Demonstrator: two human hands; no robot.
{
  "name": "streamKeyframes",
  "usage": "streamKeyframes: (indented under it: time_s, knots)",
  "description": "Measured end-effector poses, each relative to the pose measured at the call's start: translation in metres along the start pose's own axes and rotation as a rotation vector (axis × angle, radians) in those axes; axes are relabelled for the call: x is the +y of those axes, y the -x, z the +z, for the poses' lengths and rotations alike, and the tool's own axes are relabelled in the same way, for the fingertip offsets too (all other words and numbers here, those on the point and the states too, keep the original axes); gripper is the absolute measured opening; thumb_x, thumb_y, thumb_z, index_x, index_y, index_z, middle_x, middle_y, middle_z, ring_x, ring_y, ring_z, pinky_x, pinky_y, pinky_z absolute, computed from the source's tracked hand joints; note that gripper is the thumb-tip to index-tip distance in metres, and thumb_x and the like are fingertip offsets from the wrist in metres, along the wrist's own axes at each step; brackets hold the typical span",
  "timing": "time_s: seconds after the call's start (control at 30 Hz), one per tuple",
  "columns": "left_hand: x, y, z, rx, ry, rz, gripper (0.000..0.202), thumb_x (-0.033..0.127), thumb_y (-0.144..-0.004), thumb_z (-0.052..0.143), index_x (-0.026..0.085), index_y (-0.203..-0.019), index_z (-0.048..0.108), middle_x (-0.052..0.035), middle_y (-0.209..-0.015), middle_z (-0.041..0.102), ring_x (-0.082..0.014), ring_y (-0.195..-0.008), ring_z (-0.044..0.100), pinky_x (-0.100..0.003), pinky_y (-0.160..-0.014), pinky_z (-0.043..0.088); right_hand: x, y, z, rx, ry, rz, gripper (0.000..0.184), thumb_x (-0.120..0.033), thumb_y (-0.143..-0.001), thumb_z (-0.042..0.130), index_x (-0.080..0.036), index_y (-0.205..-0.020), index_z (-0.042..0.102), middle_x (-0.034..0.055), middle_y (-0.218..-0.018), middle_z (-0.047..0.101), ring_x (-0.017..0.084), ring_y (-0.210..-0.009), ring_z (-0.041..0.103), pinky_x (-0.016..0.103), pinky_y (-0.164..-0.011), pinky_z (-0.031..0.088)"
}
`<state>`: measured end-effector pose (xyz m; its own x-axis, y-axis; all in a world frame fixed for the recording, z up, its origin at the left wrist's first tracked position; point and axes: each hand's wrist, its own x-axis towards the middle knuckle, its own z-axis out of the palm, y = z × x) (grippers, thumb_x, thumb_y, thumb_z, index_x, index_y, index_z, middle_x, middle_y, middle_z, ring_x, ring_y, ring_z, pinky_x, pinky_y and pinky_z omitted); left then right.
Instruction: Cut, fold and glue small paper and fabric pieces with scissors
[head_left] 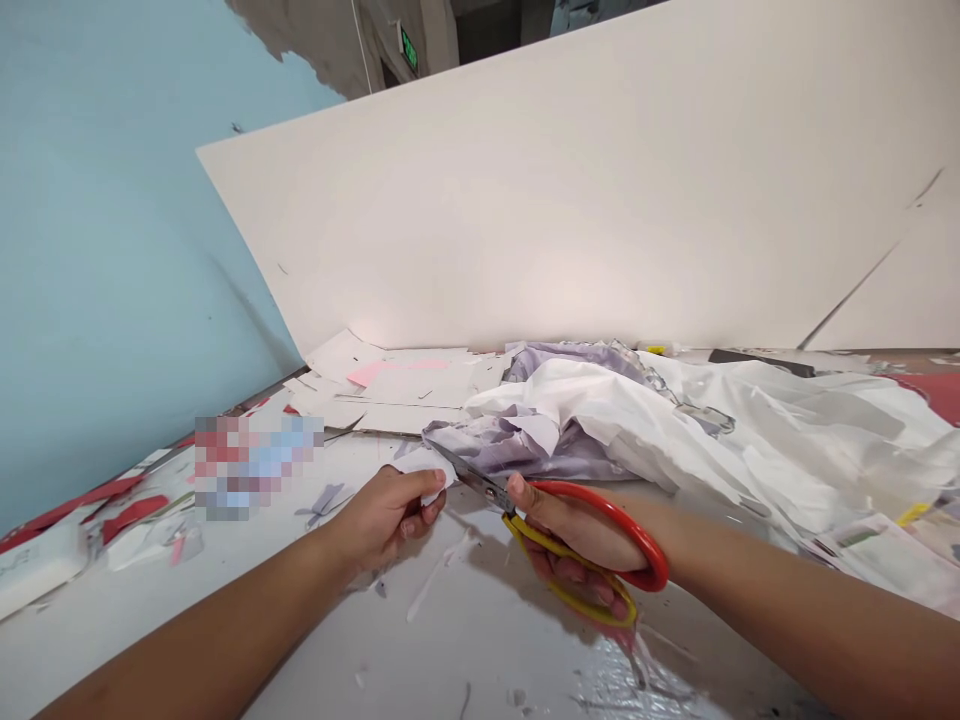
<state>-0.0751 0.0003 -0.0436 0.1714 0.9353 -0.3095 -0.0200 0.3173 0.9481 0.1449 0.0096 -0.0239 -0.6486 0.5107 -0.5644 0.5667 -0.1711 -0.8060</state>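
Note:
My right hand (574, 545) grips a pair of scissors (651, 560) with one red and one yellow handle loop. The metal blades point up and left, toward the small white piece of paper (427, 465) that my left hand (394, 510) pinches between thumb and fingers. The blade tips are at the paper's right edge; whether they touch it I cannot tell. Just beyond the hands lies a crumpled heap of pale purple paper (487, 440) and white sheeting (585, 395).
Flat white card pieces (409, 390) lie at the back, before a large leaning white board (555, 200). Red scraps (135, 517) and a white packet (45, 565) are at the left, along a blue wall (112, 250). Small paper offcuts litter the white table (315, 650).

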Motion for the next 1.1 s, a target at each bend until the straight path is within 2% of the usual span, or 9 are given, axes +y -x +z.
streamKeyframes:
  time_s: [0.2,0.33,0.4,0.57,0.7,0.8,0.9,1.0,1.1]
  knots:
    - [-0.004,-0.004,-0.005,-0.050,0.058,0.054,0.034,0.027,-0.071,0.051,0.013,-0.042,0.042,0.0049,-0.037,0.036,-0.0018,-0.034,0.023,-0.018,-0.039,0.016,0.007,-0.001,-0.006,-0.138,-0.185,-0.047,0.072,-0.078,-0.067,0.010,-0.015,-0.065,0.046,-0.0079,-0.042,0.032,0.003,-0.028,0.029,0.015,-0.027,0.025]
    - [-0.003,-0.003,-0.005,-0.063,0.091,0.071,0.031,0.025,-0.067,0.052,0.013,-0.041,0.041,0.0044,-0.036,0.037,-0.0017,-0.033,0.023,-0.018,-0.038,0.016,0.007,0.003,-0.011,-0.316,-0.287,-0.004,0.084,-0.081,-0.062,0.002,-0.012,-0.075,0.048,-0.0058,-0.053,0.036,0.003,-0.034,0.029,0.016,-0.030,0.024]
    - [-0.002,-0.002,-0.005,-0.059,0.091,0.077,0.030,0.026,-0.065,0.054,0.013,-0.042,0.042,0.0040,-0.037,0.038,-0.0016,-0.033,0.022,-0.018,-0.037,0.014,0.006,0.005,-0.012,-0.344,-0.280,-0.009,0.087,-0.082,-0.061,0.001,-0.011,-0.076,0.049,-0.0047,-0.057,0.037,0.002,-0.035,0.030,0.017,-0.032,0.025]
    - [0.001,0.000,-0.002,-0.012,0.036,0.102,0.032,0.028,-0.065,0.056,0.014,-0.041,0.040,0.0041,-0.036,0.038,-0.0017,-0.033,0.022,-0.018,-0.037,0.013,0.006,0.007,-0.012,-0.324,-0.280,-0.042,0.089,-0.082,-0.061,0.000,-0.010,-0.076,0.050,-0.0057,-0.054,0.037,0.003,-0.033,0.031,0.019,-0.031,0.027]
    - [0.003,0.003,0.004,0.032,-0.061,0.085,0.034,0.032,-0.067,0.055,0.014,-0.041,0.042,0.0052,-0.034,0.034,-0.0025,-0.033,0.023,-0.019,-0.036,0.011,0.007,0.002,-0.007,-0.211,-0.245,-0.098,0.087,-0.081,-0.062,0.000,-0.011,-0.073,0.051,-0.0066,-0.047,0.037,0.004,-0.029,0.033,0.020,-0.030,0.031]
    - [0.003,0.006,0.009,0.068,-0.120,0.044,0.034,0.034,-0.066,0.056,0.014,-0.042,0.043,0.0048,-0.036,0.036,-0.0024,-0.033,0.021,-0.020,-0.035,0.009,0.007,0.000,-0.004,-0.135,-0.171,-0.111,0.083,-0.081,-0.063,0.005,-0.012,-0.069,0.051,-0.0061,-0.045,0.039,0.004,-0.027,0.034,0.019,-0.028,0.031]
    - [0.004,0.008,0.012,0.088,-0.149,0.008,0.035,0.035,-0.066,0.055,0.015,-0.041,0.042,0.0055,-0.035,0.032,-0.0029,-0.033,0.020,-0.020,-0.035,0.008,0.007,0.001,-0.004,-0.093,-0.090,-0.153,0.077,-0.077,-0.068,0.010,-0.012,-0.069,0.051,-0.0062,-0.045,0.038,0.004,-0.027,0.035,0.017,-0.027,0.029]
    - [0.003,0.009,0.012,0.089,-0.139,0.032,0.034,0.033,-0.066,0.054,0.015,-0.040,0.041,0.0051,-0.035,0.033,-0.0029,-0.034,0.020,-0.020,-0.035,0.008,0.006,0.003,-0.005,-0.085,-0.039,-0.204,0.072,-0.073,-0.073,0.009,-0.013,-0.068,0.050,-0.0064,-0.044,0.037,0.003,-0.025,0.032,0.016,-0.027,0.028]
    - [0.003,0.008,0.011,0.076,-0.137,0.048,0.034,0.032,-0.067,0.053,0.015,-0.039,0.041,0.0051,-0.034,0.032,-0.0033,-0.034,0.020,-0.021,-0.036,0.009,0.007,0.004,-0.006,-0.063,-0.027,-0.183,0.069,-0.072,-0.074,0.012,-0.013,-0.066,0.048,-0.0072,-0.042,0.035,0.003,-0.025,0.031,0.016,-0.026,0.026]
